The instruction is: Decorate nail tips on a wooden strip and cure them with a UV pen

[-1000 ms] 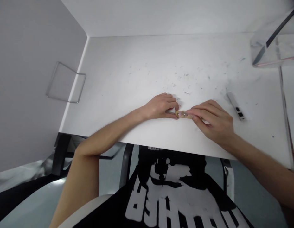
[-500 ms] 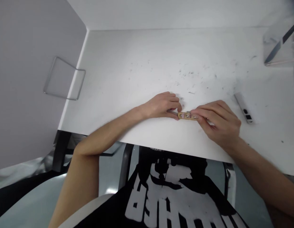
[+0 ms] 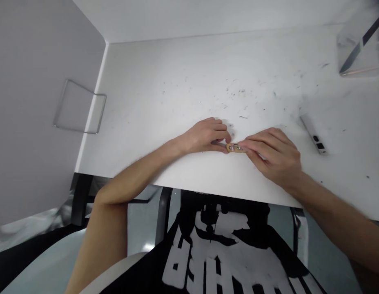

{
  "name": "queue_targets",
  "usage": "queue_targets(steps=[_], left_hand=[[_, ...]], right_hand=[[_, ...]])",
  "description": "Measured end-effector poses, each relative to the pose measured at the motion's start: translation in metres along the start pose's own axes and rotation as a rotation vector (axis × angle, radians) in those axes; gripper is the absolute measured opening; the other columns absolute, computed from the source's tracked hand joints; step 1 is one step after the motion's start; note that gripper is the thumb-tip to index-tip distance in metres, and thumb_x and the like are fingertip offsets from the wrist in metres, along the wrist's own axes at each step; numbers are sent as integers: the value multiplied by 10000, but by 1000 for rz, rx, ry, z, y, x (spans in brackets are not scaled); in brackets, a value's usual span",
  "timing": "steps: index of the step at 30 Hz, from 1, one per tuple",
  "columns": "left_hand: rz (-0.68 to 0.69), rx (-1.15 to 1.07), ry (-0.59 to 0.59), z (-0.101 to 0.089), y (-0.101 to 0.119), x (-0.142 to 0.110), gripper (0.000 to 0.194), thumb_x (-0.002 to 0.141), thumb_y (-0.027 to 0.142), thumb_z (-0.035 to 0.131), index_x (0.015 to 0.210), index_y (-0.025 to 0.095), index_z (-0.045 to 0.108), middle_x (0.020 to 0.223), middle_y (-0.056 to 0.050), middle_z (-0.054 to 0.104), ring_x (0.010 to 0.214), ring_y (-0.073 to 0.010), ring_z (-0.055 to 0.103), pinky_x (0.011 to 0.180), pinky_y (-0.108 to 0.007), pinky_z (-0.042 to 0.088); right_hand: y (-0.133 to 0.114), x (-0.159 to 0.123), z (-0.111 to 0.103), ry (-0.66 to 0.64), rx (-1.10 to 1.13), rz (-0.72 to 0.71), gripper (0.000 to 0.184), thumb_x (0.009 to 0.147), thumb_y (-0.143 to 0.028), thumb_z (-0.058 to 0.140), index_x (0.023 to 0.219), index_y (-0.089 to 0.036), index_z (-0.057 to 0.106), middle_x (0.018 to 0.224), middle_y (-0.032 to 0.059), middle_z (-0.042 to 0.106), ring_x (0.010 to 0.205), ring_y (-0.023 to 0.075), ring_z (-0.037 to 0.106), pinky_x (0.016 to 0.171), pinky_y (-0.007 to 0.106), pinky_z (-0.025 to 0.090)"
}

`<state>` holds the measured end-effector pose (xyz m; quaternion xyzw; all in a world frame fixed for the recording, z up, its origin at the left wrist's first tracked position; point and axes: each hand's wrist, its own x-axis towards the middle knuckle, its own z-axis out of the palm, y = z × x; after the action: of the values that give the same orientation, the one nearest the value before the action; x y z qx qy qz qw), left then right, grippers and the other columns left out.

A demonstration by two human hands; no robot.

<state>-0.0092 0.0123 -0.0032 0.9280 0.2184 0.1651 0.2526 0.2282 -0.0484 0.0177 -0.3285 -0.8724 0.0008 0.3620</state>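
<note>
A short tan strip with shiny round studs along its top [image 3: 234,148] lies level between my hands, close over the white table. My left hand [image 3: 208,135] pinches its left end between thumb and index finger, the other fingers curled. From the right, the thumb and fingers of my right hand [image 3: 273,153] close together over the strip's other end and hide it. Whether a small part is also between those right fingertips is too small to make out.
A slim white device with black buttons [image 3: 313,134] lies right of my right hand. A clear plastic container [image 3: 361,61] stands at the far right corner. Small dark bits dot the white table [image 3: 159,102]. A wire handle [image 3: 76,130] is at the grey left panel.
My right hand has slid a little to the left along the strip, covering more of it. My left hand keeps its pinch. The whole view has shifted slightly.
</note>
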Motion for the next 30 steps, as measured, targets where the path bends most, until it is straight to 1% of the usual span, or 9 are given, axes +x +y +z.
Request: queue_targets(steps=[9, 13, 18, 21, 27, 30], left_hand=[[29, 3, 33, 1, 0, 0, 337, 938, 518, 607, 985, 202, 715, 763, -1, 612, 754, -137, 499, 775, -279, 382], [8, 3, 13, 0, 0, 1, 359, 945, 537, 588, 983, 203, 714, 780, -10, 626, 768, -142, 511, 784, -284, 382], [-6, -4, 0, 0, 0, 1, 335, 940, 524, 610, 989, 209, 712, 796, -14, 634, 778, -144, 518, 792, -288, 383], [-17, 4, -7, 0, 1, 1, 333, 936, 521, 616, 990, 206, 711, 798, -16, 637, 776, -146, 520, 794, -287, 383], [36, 14, 37, 2, -1, 0, 310, 935, 490, 626, 992, 196, 707, 788, -6, 630, 767, -139, 514, 779, -278, 382], [33, 17, 39, 2, 0, 0, 313, 938, 492, 620, 996, 196, 706, 787, -6, 627, 772, -140, 514, 783, -278, 383]], right_hand=[[-1, -1, 0, -12, -20, 5, 158, 877, -105, 659, 991, -214, 647, 891, -2, 723, 784, 118, 617, 706, 300, 492], [-1, -1, 0, -7, -24, 8, 169, 864, -91, 670, 984, -208, 642, 892, 2, 726, 793, 123, 618, 718, 302, 493], [-1, -1, -1, -13, -20, 22, 135, 893, -114, 639, 977, -217, 655, 896, -2, 724, 794, 122, 616, 722, 308, 479], [-1, 0, -2, -21, -32, 14, 142, 879, -101, 651, 975, -205, 653, 883, 2, 724, 787, 124, 608, 717, 308, 474], [0, -1, -2, -21, -45, 27, 126, 887, -113, 646, 960, -216, 649, 883, -8, 724, 789, 122, 607, 720, 307, 467], [-1, -1, -1, -19, -41, 30, 141, 877, -107, 654, 964, -218, 647, 878, -6, 725, 785, 127, 609, 714, 313, 466]])
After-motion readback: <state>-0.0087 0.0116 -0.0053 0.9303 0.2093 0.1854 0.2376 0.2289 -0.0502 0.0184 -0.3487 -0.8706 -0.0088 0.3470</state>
